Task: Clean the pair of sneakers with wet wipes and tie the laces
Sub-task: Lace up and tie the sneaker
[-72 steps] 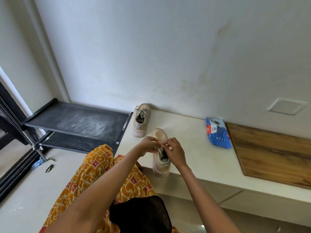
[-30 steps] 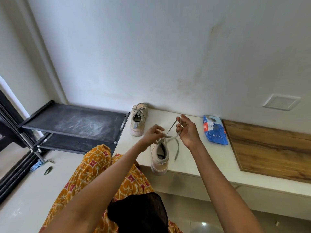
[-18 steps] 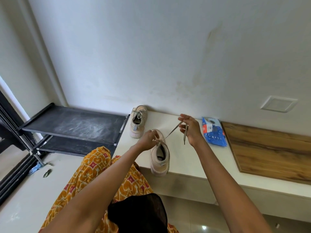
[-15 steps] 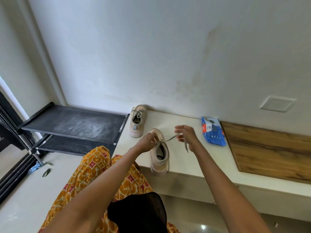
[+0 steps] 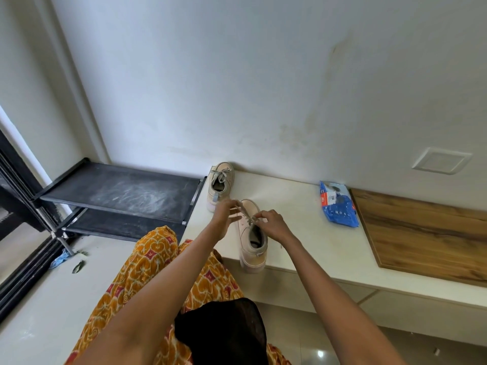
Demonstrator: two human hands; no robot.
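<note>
A beige sneaker (image 5: 252,248) stands on the white ledge (image 5: 311,248), its heel at the front edge and its toe toward the wall. Over its tongue both hands work the grey laces (image 5: 246,216). My left hand (image 5: 226,216) holds one lace strand on the left side with fingers curled. My right hand (image 5: 272,225) pinches the lace on the right side. The second beige sneaker (image 5: 220,183) stands against the wall at the ledge's left end, its laces in a bow. A blue wet-wipes pack (image 5: 337,204) lies to the right.
A wooden board (image 5: 427,235) covers the ledge's right part. A black two-tier rack (image 5: 118,196) stands left of the ledge. My orange patterned clothing (image 5: 158,272) and a black cloth (image 5: 224,333) are below my arms. A wall plate (image 5: 441,160) is at the right.
My right hand, which had drawn a lace strand out to the right and up, has come back to the sneaker's tongue. Both hands now meet over the laces.
</note>
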